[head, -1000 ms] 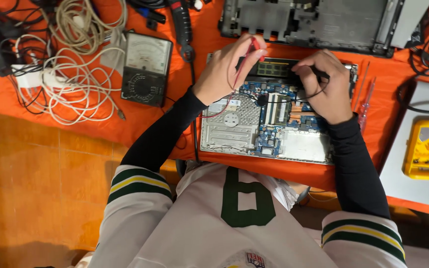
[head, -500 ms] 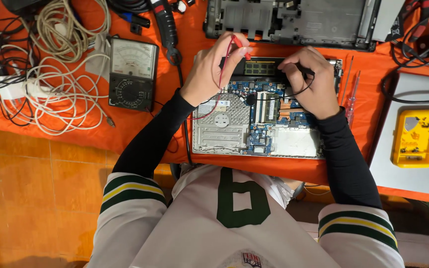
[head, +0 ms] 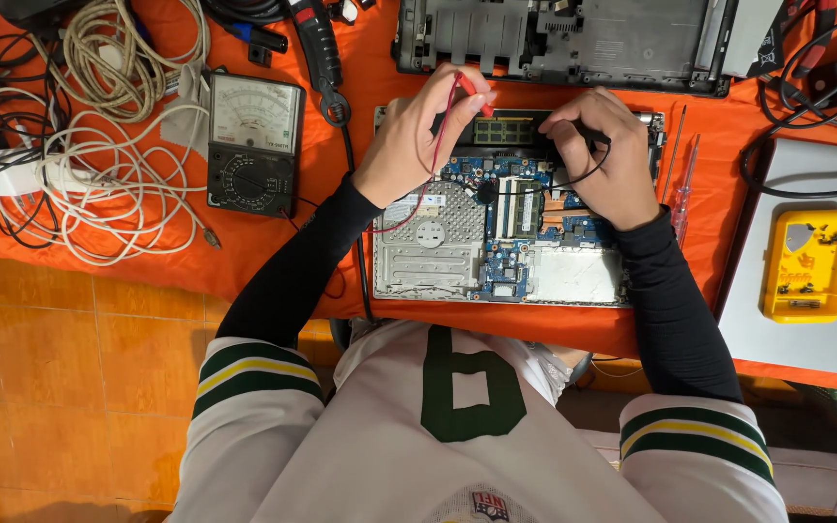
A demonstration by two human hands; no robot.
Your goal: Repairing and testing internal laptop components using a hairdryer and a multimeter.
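Left hand (head: pixel 417 136) pinches red probe (head: pixel 472 97), tip toward 3 o'clock. Right hand (head: pixel 604 155) closed on black probe (head: pixel 573 131). Both over top edge of open laptop board (head: pixel 496 237), long axis 9-to-3, centre at 6 o'clock from hands. Analog multimeter (head: pixel 254 145) at 9 o'clock, nearer left hand.

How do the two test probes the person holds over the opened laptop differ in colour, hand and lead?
The red probe is pinched in the left hand; the black probe sits under the right hand, mostly hidden. The red lead runs down past the left wrist; the black lead loops between the hands. Both tips point at the laptop board.
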